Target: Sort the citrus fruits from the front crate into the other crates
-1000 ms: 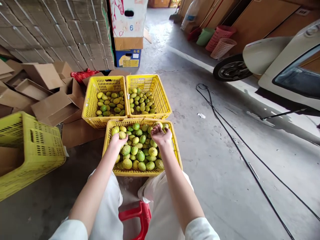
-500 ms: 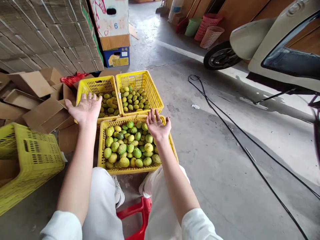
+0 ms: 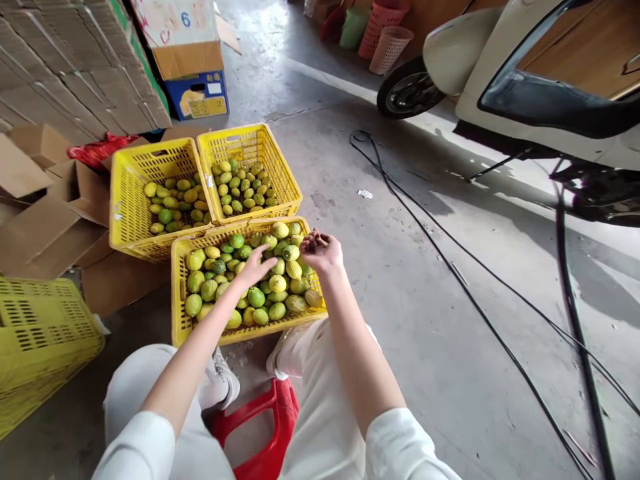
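Note:
A yellow plastic crate [image 3: 176, 287] full of green and yellow lemons [image 3: 257, 297] stands in front of my knees. My left hand [image 3: 257, 267] is above the lemons, fingers apart, holding nothing I can see. Over the crate's right side is my right hand [image 3: 324, 252], turned palm up with its fingers loosely curled; no object shows in it. Whether either hand touches a lemon is unclear. Two more yellow crates stand behind: the left crate [image 3: 123, 200] and the right crate [image 3: 287, 180], both holding smaller-looking lemons.
A red stool [image 3: 285, 420] is between my legs. Another yellow crate [image 3: 50, 320] and loose cardboard boxes [image 3: 55, 227] lie to the left. Stacked cartons [image 3: 195, 93] rise behind. A white scooter [image 3: 480, 73] and a black cable [image 3: 430, 233] occupy the right side.
My left hand has come down and right from above the back left crate to the front crate's lemons. My right hand's fingers have curled inward. The view has shifted right.

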Motion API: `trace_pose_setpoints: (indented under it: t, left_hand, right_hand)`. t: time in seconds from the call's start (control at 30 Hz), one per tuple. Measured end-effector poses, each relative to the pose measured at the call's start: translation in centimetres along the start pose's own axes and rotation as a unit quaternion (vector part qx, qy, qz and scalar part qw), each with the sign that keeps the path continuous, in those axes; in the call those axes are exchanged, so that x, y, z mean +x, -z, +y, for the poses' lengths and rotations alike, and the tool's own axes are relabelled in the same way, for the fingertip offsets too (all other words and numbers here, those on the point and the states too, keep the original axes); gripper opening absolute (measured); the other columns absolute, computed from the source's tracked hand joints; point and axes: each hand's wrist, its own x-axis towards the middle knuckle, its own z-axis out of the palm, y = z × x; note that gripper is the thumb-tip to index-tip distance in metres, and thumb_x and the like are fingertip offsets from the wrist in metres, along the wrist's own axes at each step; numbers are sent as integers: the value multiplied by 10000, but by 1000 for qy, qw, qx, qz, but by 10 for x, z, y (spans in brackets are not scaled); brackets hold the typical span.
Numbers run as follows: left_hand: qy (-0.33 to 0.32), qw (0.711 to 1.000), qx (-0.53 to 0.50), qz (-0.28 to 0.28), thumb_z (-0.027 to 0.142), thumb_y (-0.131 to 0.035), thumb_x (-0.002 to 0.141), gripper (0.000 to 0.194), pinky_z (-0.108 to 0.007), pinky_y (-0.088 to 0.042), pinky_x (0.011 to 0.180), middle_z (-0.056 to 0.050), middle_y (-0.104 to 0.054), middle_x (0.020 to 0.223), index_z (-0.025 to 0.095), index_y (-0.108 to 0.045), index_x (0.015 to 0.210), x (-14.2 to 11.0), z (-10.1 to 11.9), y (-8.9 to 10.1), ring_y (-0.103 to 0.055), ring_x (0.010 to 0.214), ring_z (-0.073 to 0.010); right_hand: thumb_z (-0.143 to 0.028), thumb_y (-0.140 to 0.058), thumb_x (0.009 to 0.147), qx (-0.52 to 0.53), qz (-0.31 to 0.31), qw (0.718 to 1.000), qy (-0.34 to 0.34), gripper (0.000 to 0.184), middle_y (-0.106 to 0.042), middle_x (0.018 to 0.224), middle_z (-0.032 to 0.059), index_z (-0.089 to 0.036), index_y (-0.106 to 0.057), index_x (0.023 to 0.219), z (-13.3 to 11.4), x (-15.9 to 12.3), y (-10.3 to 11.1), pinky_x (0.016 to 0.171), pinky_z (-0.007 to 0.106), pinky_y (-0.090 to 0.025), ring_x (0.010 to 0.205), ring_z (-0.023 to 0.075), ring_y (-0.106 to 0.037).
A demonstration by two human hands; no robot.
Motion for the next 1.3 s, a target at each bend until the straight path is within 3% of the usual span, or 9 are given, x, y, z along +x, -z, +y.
trace_pose_setpoints:
  t: [0.17,0.33,0.53,0.77,0.93,1.07,1.2,1.27,1.3]
  left_hand:
    - [35,994,99,-35,306,-1002,801,1061,-646,-257,1465,-293,-250,1958,193,-541,1749,8,-37,-78,-188,1842,-505]
    - [87,969,223,54,534,-859,984,1023,-627,-452,1347,-380,-212,1921,191,-416,1840,4,-46,-118,-508,1681,-573]
    - [104,944,308,50,693,-888,924,1147,-636,-598,1132,-437,-341,1802,184,-432,1845,6,-31,-123,-713,1411,-630]
    - [70,975,194,86,312,-1027,787,918,-564,-549,1210,-280,-718,1429,197,-615,1599,3,-42,-101,-710,1455,-527]
    - [93,982,100,132,200,-1050,674,652,-522,-553,1207,-171,-790,1193,238,-660,1195,-1,-40,-71,-733,1397,-454]
    - [138,974,-88,158,210,-1070,667,466,-411,-608,1064,-59,-767,969,246,-674,909,-10,-14,-19,-792,1090,-307]
    - [150,955,-160,197,360,-825,975,164,-311,-626,778,-30,-773,928,245,-726,1035,-38,21,46,-765,813,-199]
    - [182,929,-244,210,313,-747,1000,93,-280,-633,688,-27,-757,865,232,-704,1017,-57,34,72,-739,730,-182]
    - [185,917,-276,220,319,-705,1020,97,-270,-645,670,-30,-742,832,223,-697,1003,-66,39,82,-731,713,-179]
  right_hand:
    - [-52,-468,966,18,-3,1000,15,269,-598,583,-34,-230,-620,834,-24,-3,7,451,182,-461,463,125,-537]
    - [-48,-455,977,37,-8,999,14,272,-584,580,-41,-231,-612,850,-37,-8,13,457,175,-458,468,119,-527]
    - [-43,-481,967,37,-40,999,-1,247,-592,606,-43,-230,-608,870,-45,-12,17,485,174,-473,494,115,-546]
    - [-53,-475,985,82,-15,997,-2,258,-588,606,-38,-215,-657,900,-51,-16,15,499,184,-447,519,127,-530]
    - [-50,-468,1011,63,-18,998,4,265,-585,616,-50,-219,-637,897,-60,-14,21,482,175,-456,498,109,-538]
    - [-32,-502,985,24,-26,999,24,248,-581,609,-65,-227,-612,878,-65,-9,31,467,165,-456,471,96,-535]
    - [-47,-487,989,-44,-15,998,52,258,-591,593,-47,-221,-611,844,-65,0,42,474,151,-456,487,102,-536]
    - [-74,-524,998,-224,-39,966,122,254,-590,596,-46,-225,-579,802,-61,7,48,513,151,-485,515,100,-546]
    - [-98,-557,1005,-367,-58,912,172,250,-604,609,-42,-230,-569,793,-56,11,51,538,161,-509,537,106,-562]
